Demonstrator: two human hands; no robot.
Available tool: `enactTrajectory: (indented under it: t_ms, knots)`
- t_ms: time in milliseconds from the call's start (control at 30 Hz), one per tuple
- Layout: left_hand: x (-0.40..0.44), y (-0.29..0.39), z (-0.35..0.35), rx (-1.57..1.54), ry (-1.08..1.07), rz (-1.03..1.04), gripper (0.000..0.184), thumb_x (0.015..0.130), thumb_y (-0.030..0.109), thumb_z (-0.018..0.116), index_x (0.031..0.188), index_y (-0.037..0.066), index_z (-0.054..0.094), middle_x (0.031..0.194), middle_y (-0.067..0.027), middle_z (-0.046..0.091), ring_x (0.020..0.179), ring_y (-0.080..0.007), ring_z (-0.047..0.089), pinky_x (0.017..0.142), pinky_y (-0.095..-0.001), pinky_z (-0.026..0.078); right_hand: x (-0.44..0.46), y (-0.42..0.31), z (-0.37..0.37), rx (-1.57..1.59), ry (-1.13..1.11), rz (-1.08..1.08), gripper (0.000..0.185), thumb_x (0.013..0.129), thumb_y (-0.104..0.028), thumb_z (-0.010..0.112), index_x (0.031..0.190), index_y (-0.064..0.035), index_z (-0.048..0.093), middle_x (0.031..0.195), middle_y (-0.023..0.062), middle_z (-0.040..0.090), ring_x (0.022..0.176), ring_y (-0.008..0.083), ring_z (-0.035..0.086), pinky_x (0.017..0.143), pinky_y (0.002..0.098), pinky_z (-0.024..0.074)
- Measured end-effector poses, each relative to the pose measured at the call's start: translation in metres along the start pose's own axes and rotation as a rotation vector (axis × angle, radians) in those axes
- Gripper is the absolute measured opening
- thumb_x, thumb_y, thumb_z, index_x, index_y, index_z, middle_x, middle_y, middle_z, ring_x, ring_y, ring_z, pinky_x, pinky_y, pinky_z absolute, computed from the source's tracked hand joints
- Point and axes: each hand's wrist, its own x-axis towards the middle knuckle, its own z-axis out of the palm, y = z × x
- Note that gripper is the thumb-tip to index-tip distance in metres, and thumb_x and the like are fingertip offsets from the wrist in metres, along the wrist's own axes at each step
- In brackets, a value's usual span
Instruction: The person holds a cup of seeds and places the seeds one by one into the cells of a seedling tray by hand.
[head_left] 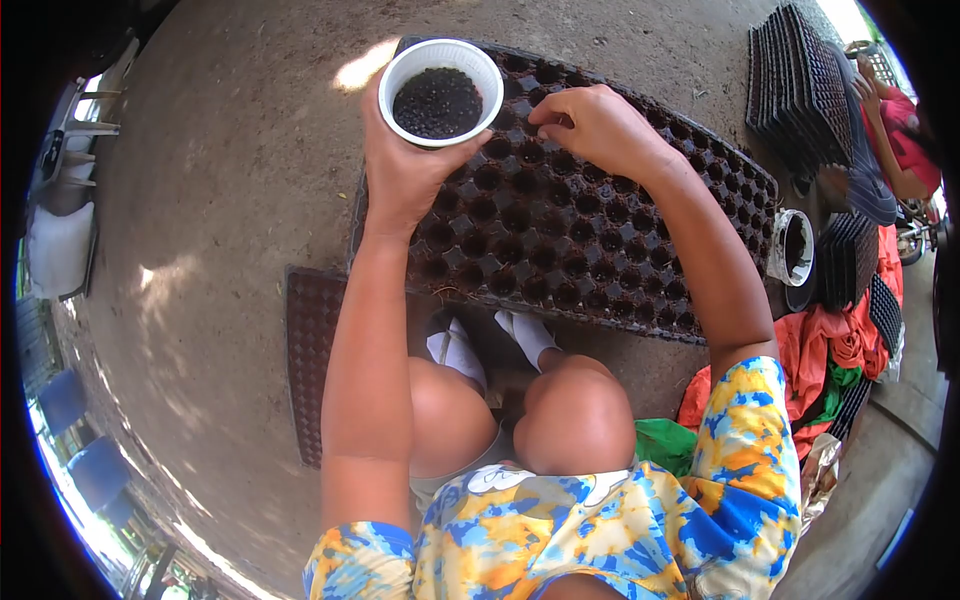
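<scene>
My left hand (405,180) is wrapped round a white plastic cup (398,75), held upright over the far left part of a seedling tray. Small dark grains, like seeds, (437,103) lie in the cup. The black seedling tray (520,230) has rows of round cells with brown material in them. My right hand (605,130) is just above the tray's far side, right of the cup. Its thumb and forefinger are pinched together; whatever is between them is too small to make out.
Another seedling tray (310,370) lies left of my legs. At right are stacked trays (798,90), a white tub (795,247), orange sheeting (840,340) and a person in a red shirt (905,130). White chairs (85,160) stand at far left.
</scene>
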Motion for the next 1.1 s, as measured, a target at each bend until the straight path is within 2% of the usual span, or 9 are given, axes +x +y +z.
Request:
enactTrajectory:
  t_ms: [133,267,467,567,600,633,700,767,1100]
  knots:
    - [-0.001,0.002,0.003,0.083,-0.048,0.039,0.095,0.058,0.008,0.092,0.136,0.001,0.039,0.13,-0.0101,0.051,0.121,-0.0216,0.051,0.105,-0.0357,0.041,0.013,-0.007,-0.018,-0.086,0.276,-0.103,0.016,0.084,-0.015,0.061,0.092,-0.007,0.072,0.084,0.0134,0.069,0.081,0.0335,0.067,0.076,0.0423,0.053]
    - [-0.005,0.011,0.018,0.16,-0.11,0.003,0.095,0.054,0.013,0.091,0.134,0.005,0.042,0.129,-0.013,0.049,0.12,-0.0287,0.051,0.103,-0.0383,0.042,0.025,-0.05,-0.027,-0.196,0.165,-0.33,0.017,0.083,-0.016,0.064,0.094,-0.0035,0.07,0.089,0.0155,0.068,0.084,0.0344,0.066,0.077,0.0395,0.0528]
    - [-0.005,0.013,0.024,0.16,-0.075,0.03,0.096,0.054,0.014,0.092,0.135,0.004,0.041,0.127,-0.0131,0.052,0.119,-0.0285,0.053,0.102,-0.038,0.043,0.044,-0.061,-0.01,-0.217,-0.004,-0.253,0.015,0.083,-0.012,0.061,0.091,-0.0021,0.069,0.085,0.016,0.069,0.079,0.0319,0.068,0.073,0.0399,0.0545]
    - [-0.003,0.004,0.014,0.17,-0.054,0.035,0.096,0.055,0.013,0.092,0.134,0.002,0.04,0.124,-0.0118,0.054,0.116,-0.0267,0.054,0.101,-0.0369,0.043,0.037,-0.051,-0.033,0.092,0.114,-0.285,0.016,0.081,-0.016,0.061,0.086,-0.003,0.069,0.081,0.0134,0.07,0.072,0.0298,0.069,0.067,0.0382,0.0544]
    - [-0.002,0.006,0.01,0.136,-0.071,0.024,0.095,0.055,0.011,0.092,0.134,0.0,0.039,0.123,-0.0113,0.054,0.115,-0.0239,0.054,0.101,-0.0358,0.043,0.033,-0.044,-0.039,0.102,0.115,-0.231,0.016,0.085,-0.015,0.068,0.092,-0.0016,0.069,0.081,0.0088,0.07,0.076,0.0168,0.068,0.073,0.0303,0.054]
    - [-0.002,0.003,0.006,0.109,-0.063,0.011,0.095,0.056,0.011,0.092,0.134,0.0,0.039,0.126,-0.0113,0.052,0.117,-0.0234,0.053,0.102,-0.0358,0.042,0.034,-0.03,-0.039,0.138,0.134,-0.247,0.017,0.085,-0.017,0.069,0.093,-0.0017,0.069,0.081,0.0079,0.071,0.074,0.0151,0.067,0.072,0.0305,0.0537]
    - [-0.003,-0.005,0.001,0.059,-0.045,-0.012,0.094,0.058,0.01,0.092,0.135,0.001,0.039,0.131,-0.0114,0.05,0.12,-0.0223,0.052,0.104,-0.0358,0.041,0.029,-0.014,-0.033,0.15,0.029,-0.014,0.017,0.08,-0.016,0.066,0.092,-0.0048,0.07,0.081,0.0118,0.071,0.072,0.026,0.068,0.068,0.0354,0.0533]
    - [-0.001,-0.003,-0.002,0.035,-0.022,0.001,0.093,0.06,0.009,0.091,0.135,0.0,0.037,0.128,-0.0114,0.051,0.117,-0.0214,0.054,0.103,-0.0355,0.042,0.028,-0.003,-0.022,0.002,-0.07,-0.049,0.018,0.084,-0.017,0.069,0.095,-0.0026,0.069,0.08,0.0087,0.07,0.072,0.0174,0.066,0.071,0.0303,0.0532]
    - [0.003,0.01,0.002,-0.021,0.001,-0.046,0.098,0.06,0.01,0.092,0.136,-0.001,0.031,0.127,-0.0122,0.049,0.117,-0.021,0.054,0.103,-0.0342,0.044,0.025,0.012,-0.013,-0.016,-0.113,0.037,0.017,0.081,-0.015,0.065,0.095,-0.009,0.073,0.087,0.0132,0.071,0.081,0.029,0.068,0.076,0.0386,0.0534]
